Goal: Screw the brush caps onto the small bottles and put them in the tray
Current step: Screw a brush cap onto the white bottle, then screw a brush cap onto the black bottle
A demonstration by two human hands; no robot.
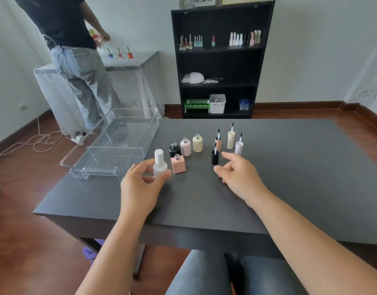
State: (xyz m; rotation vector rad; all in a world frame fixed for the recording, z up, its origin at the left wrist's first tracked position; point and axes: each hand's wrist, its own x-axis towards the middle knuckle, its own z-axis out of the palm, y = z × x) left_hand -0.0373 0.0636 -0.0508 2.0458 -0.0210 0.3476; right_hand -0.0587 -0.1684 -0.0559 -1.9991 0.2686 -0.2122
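Note:
My left hand grips a white bottle with its white cap on, held upright just above the dark table. Beside it stand several uncapped bottles: a square pink one, a black one, a pale pink one and a cream one. My right hand hovers with spread fingers, empty, right next to a black brush cap. Behind it stand a peach cap, a cream cap and a white cap, brushes up. The clear tray lies to the left with nothing in it.
The tray overhangs the table's left corner. A person in jeans stands at a covered side table at the back left. A black shelf with bottles and bins stands behind. A cable lies on the wooden floor.

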